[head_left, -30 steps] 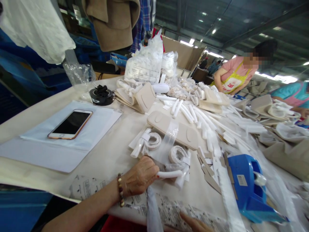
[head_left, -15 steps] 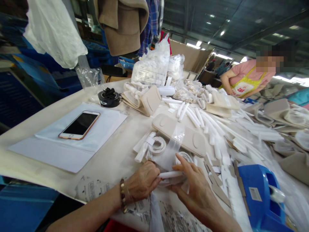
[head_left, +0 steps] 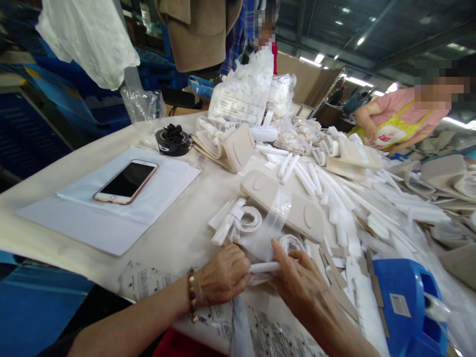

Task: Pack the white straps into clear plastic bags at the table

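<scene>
My left hand (head_left: 226,273), with a beaded bracelet on the wrist, is closed around one end of a short white tube (head_left: 265,267). Clear plastic film lies around and under the tube. At the tube's other end is my right hand (head_left: 303,280), its fingers curled about it and the index finger pointing up; the thumb is mostly hidden. Just beyond the hands lie a coiled white strip (head_left: 251,219), a bundle of white tubes (head_left: 227,225) and a second coil (head_left: 292,243). Behind them rests a beige padded piece (head_left: 256,184) with a clear plastic band across it.
A phone (head_left: 126,181) lies on white sheets (head_left: 107,238) at left, near a black tape roll (head_left: 173,141). Plastic bags (head_left: 241,94) stand at the back. White strips (head_left: 334,198) and a blue tape dispenser (head_left: 405,297) are at right. A person in a yellow apron (head_left: 397,129) stands across the table.
My right hand has drawn its fingers in around the tube's end; its thumb is now less visible. My left hand keeps its hold. The view has shifted slightly.
</scene>
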A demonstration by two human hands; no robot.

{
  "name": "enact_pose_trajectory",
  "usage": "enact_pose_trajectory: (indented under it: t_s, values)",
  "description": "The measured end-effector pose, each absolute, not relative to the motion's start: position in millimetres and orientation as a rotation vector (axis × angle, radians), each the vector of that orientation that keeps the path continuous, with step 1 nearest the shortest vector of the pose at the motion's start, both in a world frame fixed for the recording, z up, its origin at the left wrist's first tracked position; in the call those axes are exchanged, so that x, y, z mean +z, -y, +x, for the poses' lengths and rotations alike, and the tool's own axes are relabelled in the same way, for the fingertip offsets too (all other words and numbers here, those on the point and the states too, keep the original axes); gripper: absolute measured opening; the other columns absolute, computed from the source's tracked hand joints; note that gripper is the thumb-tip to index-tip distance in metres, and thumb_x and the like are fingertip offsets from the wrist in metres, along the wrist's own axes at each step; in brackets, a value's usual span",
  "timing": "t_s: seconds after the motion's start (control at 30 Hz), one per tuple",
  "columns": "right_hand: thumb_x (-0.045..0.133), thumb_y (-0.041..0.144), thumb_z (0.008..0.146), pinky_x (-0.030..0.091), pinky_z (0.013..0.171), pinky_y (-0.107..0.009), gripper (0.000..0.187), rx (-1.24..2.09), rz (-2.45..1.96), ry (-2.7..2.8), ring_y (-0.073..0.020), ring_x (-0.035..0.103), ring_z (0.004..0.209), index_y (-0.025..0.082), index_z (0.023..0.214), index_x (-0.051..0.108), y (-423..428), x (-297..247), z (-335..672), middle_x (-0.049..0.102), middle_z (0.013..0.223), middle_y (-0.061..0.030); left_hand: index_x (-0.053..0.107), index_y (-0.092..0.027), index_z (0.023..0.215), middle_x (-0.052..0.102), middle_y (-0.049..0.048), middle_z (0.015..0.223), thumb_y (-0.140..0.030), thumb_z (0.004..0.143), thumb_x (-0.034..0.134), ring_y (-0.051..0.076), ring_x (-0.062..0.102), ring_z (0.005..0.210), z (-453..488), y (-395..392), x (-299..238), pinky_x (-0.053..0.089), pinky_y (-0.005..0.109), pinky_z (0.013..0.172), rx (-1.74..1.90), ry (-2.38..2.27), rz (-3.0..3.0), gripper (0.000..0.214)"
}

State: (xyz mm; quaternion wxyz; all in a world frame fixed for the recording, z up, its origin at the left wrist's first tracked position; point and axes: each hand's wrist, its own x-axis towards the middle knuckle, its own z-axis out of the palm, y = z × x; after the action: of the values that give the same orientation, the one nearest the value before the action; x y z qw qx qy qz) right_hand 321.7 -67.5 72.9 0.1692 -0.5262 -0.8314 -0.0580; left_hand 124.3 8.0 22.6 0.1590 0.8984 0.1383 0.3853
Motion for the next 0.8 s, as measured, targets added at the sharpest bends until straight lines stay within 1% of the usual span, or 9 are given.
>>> enact_pose_trajectory:
  t_s: [0.07,0.17,0.23,0.33,0.47,0.53,0.63,0.73,0.8]
  values:
    - [0.049,0.012,0.086,0.053,0.063,-0.037,0.068,-0.140,-1.463,2.384,-0.0248,0.055,0.079,0.011,0.145,0.015,65.1,78.1,324.0,0.065,0.079,-0.0072,0.044,-0.018,0.075,0.049,0.0013,0.068,-0.013,0.090,0.035,0.015,0.042,0.065,123.0,-8.6,23.4,0.037,0.028,0.064,1.095,-0.390,2.555,0.018]
    - [0.045,0.013,0.089,0.053,0.060,-0.033,0.057,-0.068,-1.455,2.372,-0.0226,0.056,0.074,0.010,0.142,0.022,62.1,85.0,326.5,0.065,0.078,-0.0065,0.050,-0.014,0.093,0.051,0.0022,0.071,-0.014,0.090,0.035,0.015,0.045,0.067,120.8,-9.6,23.1,0.037,0.028,0.066,1.046,-0.362,2.551,0.015]
    - [0.044,0.013,0.090,0.053,0.061,-0.033,0.053,-0.041,-1.460,2.359,-0.0221,0.056,0.075,0.010,0.139,0.026,61.4,86.7,328.7,0.066,0.080,-0.0066,0.052,-0.013,0.097,0.052,0.0029,0.072,-0.014,0.090,0.035,0.016,0.045,0.068,119.8,-10.4,22.5,0.037,0.029,0.066,1.008,-0.337,2.572,0.018]
    - [0.045,0.014,0.090,0.052,0.062,-0.032,0.048,-0.004,-1.467,2.351,-0.0216,0.056,0.077,0.008,0.135,0.031,61.3,85.7,332.5,0.065,0.083,-0.0078,0.053,-0.015,0.085,0.051,0.0032,0.069,-0.013,0.088,0.034,0.017,0.043,0.067,118.4,-11.7,22.6,0.036,0.030,0.066,0.947,-0.330,2.613,0.020]
    - [0.048,0.013,0.089,0.049,0.061,-0.033,0.035,0.022,-1.498,2.404,-0.0212,0.052,0.074,0.008,0.124,0.044,61.3,86.9,333.2,0.064,0.080,-0.0070,0.049,-0.017,0.073,0.051,0.0022,0.068,-0.014,0.087,0.035,0.016,0.043,0.067,116.9,-13.8,25.8,0.035,0.030,0.067,0.804,-0.306,2.659,0.021]
    - [0.047,0.012,0.089,0.046,0.060,-0.033,0.029,0.028,-1.513,2.434,-0.0206,0.050,0.072,0.011,0.118,0.050,61.5,89.7,331.6,0.063,0.078,-0.0056,0.049,-0.018,0.072,0.051,0.0017,0.070,-0.014,0.087,0.036,0.015,0.043,0.066,117.3,-14.7,27.2,0.035,0.030,0.067,0.762,-0.308,2.688,0.020]
    - [0.048,0.013,0.089,0.044,0.060,-0.032,0.025,0.074,-1.517,2.444,-0.0195,0.049,0.072,0.015,0.113,0.054,61.7,93.7,329.9,0.063,0.079,-0.0040,0.048,-0.018,0.073,0.052,0.0010,0.070,-0.014,0.086,0.039,0.015,0.042,0.063,119.6,-15.6,27.5,0.034,0.030,0.063,0.731,-0.317,2.768,0.017]
    - [0.049,0.012,0.089,0.041,0.060,-0.030,0.022,0.087,-1.544,2.448,-0.0184,0.047,0.070,0.018,0.109,0.058,62.4,96.7,329.2,0.062,0.078,-0.0026,0.047,-0.019,0.073,0.052,0.0006,0.070,-0.015,0.085,0.042,0.016,0.042,0.061,122.2,-15.8,26.3,0.034,0.031,0.061,0.692,-0.316,2.848,0.014]
    - [0.047,0.008,0.088,0.039,0.061,-0.030,0.025,0.039,-1.590,2.462,-0.0185,0.047,0.072,0.019,0.106,0.060,64.5,98.3,326.4,0.062,0.077,-0.0019,0.047,-0.019,0.074,0.052,0.0007,0.071,-0.015,0.084,0.045,0.016,0.042,0.062,122.8,-15.4,25.8,0.034,0.031,0.062,0.685,-0.318,2.874,0.011]
